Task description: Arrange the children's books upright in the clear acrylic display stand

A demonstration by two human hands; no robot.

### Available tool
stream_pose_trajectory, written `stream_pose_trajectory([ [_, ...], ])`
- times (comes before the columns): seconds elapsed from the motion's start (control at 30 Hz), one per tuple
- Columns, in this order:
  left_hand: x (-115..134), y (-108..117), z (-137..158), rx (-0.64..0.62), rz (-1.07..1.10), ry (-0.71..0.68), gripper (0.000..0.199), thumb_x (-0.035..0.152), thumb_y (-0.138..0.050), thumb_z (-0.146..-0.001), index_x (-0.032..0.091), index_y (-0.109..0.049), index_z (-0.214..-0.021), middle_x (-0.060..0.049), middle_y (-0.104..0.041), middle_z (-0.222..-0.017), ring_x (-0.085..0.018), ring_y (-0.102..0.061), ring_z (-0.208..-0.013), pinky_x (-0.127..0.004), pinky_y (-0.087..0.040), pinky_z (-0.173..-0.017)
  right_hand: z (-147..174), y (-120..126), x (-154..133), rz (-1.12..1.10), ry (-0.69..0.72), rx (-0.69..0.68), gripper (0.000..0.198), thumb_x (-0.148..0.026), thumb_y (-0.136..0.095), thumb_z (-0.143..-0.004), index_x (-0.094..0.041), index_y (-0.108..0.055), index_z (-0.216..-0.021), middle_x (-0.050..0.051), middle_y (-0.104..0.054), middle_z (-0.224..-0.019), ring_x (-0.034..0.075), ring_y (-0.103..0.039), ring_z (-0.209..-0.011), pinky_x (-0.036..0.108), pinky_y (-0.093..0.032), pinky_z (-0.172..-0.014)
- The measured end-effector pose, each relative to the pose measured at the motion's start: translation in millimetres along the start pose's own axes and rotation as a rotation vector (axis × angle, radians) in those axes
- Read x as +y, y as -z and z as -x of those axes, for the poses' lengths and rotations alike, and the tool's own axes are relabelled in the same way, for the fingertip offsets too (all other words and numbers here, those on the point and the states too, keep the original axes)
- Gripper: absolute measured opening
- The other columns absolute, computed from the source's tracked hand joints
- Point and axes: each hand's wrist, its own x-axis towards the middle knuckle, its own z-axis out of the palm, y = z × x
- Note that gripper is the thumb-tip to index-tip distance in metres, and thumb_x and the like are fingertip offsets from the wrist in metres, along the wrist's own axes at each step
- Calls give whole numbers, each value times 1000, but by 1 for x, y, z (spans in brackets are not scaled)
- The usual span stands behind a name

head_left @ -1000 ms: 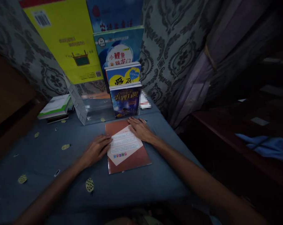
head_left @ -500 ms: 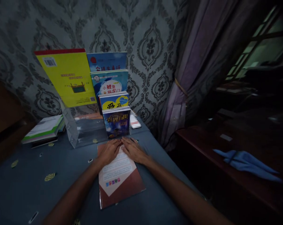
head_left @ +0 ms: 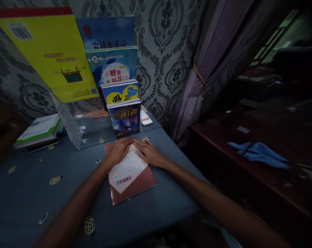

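Note:
A thin book (head_left: 130,172) with a reddish-brown and white cover lies flat on the blue tablecloth, its print upside down to me. My left hand (head_left: 120,150) rests flat on its far left part, fingers stretched out. On the far right edge lies my right hand (head_left: 149,153), also flat with fingers extended. The fingertips of both hands nearly meet at the book's far edge. Just beyond them, a dark blue book (head_left: 126,119) stands at the front of a clear acrylic rack (head_left: 78,132), with several taller books in tiers behind it.
A large yellow book (head_left: 55,58) stands in the rack's left side. Left of the rack lies a stack of books (head_left: 38,129). A white printed item (head_left: 146,119) sits behind the rack's right end. At right are a tied curtain (head_left: 194,79) and a blue cloth (head_left: 259,155) on dark red furniture.
The view has tilted down and come closer, so the rack appears larger and higher. Both hands stay flat on the book, with the right hand slightly farther from the left.

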Motion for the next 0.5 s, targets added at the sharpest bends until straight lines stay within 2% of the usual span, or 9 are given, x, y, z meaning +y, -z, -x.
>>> stream_pose_trajectory([
  [0.3,-1,-4,1,43,-16,-20,30,17,-48,-96,16,-63,-121,-10,-68,-122,-24,-63,-114,-41,-48,-103,26,5,-10,-59,30,-1,52,-31,-43,-99,-14,-42,-148,16,-41,-154,26,-33,-146,53,-22,-119],
  [0.5,0,-1,0,-13,-78,-28,34,16,-45,-96,15,-62,-125,-12,-66,-125,-25,-62,-114,-42,-48,-102,58,11,-24,-105,33,-10,56,-36,-48,-98,-17,-39,-150,15,-39,-155,27,-34,-145,55,-23,-119],
])
